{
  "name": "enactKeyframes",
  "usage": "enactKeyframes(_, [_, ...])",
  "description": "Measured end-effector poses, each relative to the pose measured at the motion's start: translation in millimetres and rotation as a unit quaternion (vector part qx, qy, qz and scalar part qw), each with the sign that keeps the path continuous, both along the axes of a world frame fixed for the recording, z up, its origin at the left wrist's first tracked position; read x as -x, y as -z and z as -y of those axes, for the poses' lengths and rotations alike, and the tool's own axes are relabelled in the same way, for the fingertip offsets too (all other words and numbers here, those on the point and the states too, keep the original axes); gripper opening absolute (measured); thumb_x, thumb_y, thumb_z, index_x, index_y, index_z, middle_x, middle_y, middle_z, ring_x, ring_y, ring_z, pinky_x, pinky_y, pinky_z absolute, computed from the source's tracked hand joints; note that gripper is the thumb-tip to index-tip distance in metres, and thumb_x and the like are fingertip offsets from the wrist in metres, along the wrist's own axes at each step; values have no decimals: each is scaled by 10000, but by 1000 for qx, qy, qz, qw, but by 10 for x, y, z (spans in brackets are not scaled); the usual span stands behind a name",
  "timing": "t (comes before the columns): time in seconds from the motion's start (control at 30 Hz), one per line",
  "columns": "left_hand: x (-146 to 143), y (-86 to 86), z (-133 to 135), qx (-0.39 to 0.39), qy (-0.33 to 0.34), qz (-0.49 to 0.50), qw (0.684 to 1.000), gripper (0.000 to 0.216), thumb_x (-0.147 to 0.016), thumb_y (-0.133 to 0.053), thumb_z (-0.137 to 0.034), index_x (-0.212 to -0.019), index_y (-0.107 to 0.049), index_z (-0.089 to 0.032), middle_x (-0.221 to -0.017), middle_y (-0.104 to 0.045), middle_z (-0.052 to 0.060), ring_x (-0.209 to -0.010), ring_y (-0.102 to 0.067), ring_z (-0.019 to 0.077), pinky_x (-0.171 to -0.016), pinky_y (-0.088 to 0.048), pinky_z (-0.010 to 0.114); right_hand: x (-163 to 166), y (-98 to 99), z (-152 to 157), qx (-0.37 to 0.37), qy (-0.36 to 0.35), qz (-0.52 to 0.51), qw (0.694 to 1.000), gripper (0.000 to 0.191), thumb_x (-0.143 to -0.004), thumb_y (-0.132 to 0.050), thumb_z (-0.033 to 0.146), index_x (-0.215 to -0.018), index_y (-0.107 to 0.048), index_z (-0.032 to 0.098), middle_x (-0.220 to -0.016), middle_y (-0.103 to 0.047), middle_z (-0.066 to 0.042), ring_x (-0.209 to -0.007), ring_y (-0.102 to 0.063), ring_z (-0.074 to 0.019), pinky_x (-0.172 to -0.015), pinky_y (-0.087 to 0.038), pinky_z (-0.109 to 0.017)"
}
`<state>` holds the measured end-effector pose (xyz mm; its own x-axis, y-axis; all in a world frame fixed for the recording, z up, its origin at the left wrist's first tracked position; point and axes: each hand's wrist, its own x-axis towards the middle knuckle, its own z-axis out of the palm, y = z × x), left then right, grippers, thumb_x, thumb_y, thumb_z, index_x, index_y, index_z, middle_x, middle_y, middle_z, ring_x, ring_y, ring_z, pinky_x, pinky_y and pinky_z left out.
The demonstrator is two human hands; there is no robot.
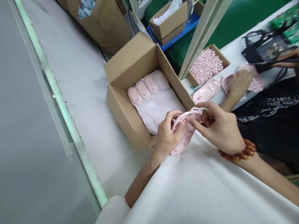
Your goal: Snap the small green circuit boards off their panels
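Observation:
Between my two hands is a pink plastic shell (187, 137), oval with a slotted tab at each end, tilted so its hollow inside faces right. My left hand (168, 132) grips its left rim, thumb inside. My right hand (217, 126), with a beaded bracelet at the wrist, closes on the upper end, its thumb reaching into the shell. Whatever small part may lie under the thumbs is hidden. Just beyond, an open cardboard box (126, 116) holds several similar pink shells (143, 89) in a row on a white sheet (156, 109).
Right of the box, another pink shell (206, 90) lies on a white table near a carton of small pink parts (206, 65). A co-worker's hand (241, 82) touches more shells there. A beige post (203, 37) rises behind the box. Green circuit boards (286, 25) lie far right.

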<state>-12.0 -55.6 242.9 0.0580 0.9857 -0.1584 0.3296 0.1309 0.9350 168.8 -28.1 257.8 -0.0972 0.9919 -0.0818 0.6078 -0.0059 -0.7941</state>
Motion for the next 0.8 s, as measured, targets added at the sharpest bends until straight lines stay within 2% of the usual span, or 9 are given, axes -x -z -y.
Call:
enactKeyframes(0.1, [0, 35, -42, 13, -30, 8, 999, 167, -1008, -542, -295, -1146, -608, -228, -1049, -739, 47, -956, -697, 175, -830, -545, 271, -94, 136, 19, 80, -3, -87, 993, 421, -919, -664, 524, -1184, -600, 203, -582, -489, 82, -495, -464, -122, -503, -397, -239])
enactKeyframes(0.23, [-73, 77, -141, 21, -66, -18, 997, 168, -1021, -514, -314, -1071, -627, -200, -965, -726, 48, -880, -682, 175, -773, -534, 259, -131, 258, 21, 181, -117, -142, 966, 425, -932, -623, 599, -993, -669, 181, -696, -640, 16, -599, -567, -145, -558, -469, -250])
enactKeyframes(0.3, [-113, 112, -199, 30, -89, -28, 995, 165, -1009, -534, -323, -1059, -626, -196, -938, -720, 42, -856, -677, 174, -754, -531, 254, -107, 286, 16, 202, -109, -168, 959, 468, -961, -556, 630, -945, -673, 177, -751, -677, -8, -624, -581, -152, -567, -475, -256])
enactKeyframes(0.4, [-149, 159, -289, 54, -111, -15, 992, 235, -1009, -542, -401, -1102, -625, -200, -951, -723, 46, -868, -688, 182, -758, -543, 260, -88, 319, 4, 190, -70, -191, 960, 521, -999, -460, 651, -862, -644, 183, -750, -670, -16, -635, -576, -156, -573, -460, -261])
enactKeyframes(0.5, [-171, 161, -382, 58, -111, -23, 992, 280, -988, -577, -456, -1085, -635, -201, -931, -728, 51, -853, -695, 192, -740, -547, 265, -123, 365, -11, 167, -69, -161, 970, 533, -1015, -422, 650, -758, -559, 204, -622, -567, 14, -561, -510, -144, -543, -400, -264])
enactKeyframes(0.57, [-204, 145, -453, 42, -121, -46, 991, 279, -976, -593, -466, -1049, -641, -201, -905, -727, 51, -828, -690, 193, -718, -542, 263, -160, 401, -28, 159, -62, -152, 974, 509, -1026, -406, 635, -750, -503, 219, -585, -509, 30, -536, -479, -143, -523, -362, -266])
enactKeyframes(0.67, [-295, 158, -580, 29, -135, -55, 989, 303, -974, -583, -499, -997, -641, -203, -878, -717, 46, -803, -680, 192, -705, -540, 265, -207, 456, -58, 152, -46, -166, 973, 461, -1041, -388, 607, -796, -489, 229, -610, -501, 34, -561, -490, -152, -542, -361, -273])
enactKeyframes(0.73, [-367, 219, -666, 58, -121, -21, 991, 318, -973, -580, -513, -1028, -641, -207, -941, -731, 59, -869, -697, 199, -757, -558, 277, -234, 505, -68, 148, -26, -176, 973, 455, -1044, -376, 601, -815, -503, 228, -634, -510, 31, -580, -496, -154, -565, -377, -276])
enactKeyframes(0.8, [-427, 315, -731, 109, -108, 35, 988, 347, -967, -593, -504, -1166, -625, -221, -1115, -740, 91, -1025, -707, 217, -850, -571, 298, -276, 583, -63, 148, 9, -182, 972, 469, -1042, -361, 606, -823, -526, 225, -667, -543, 19, -599, -504, -156, -575, -394, -277])
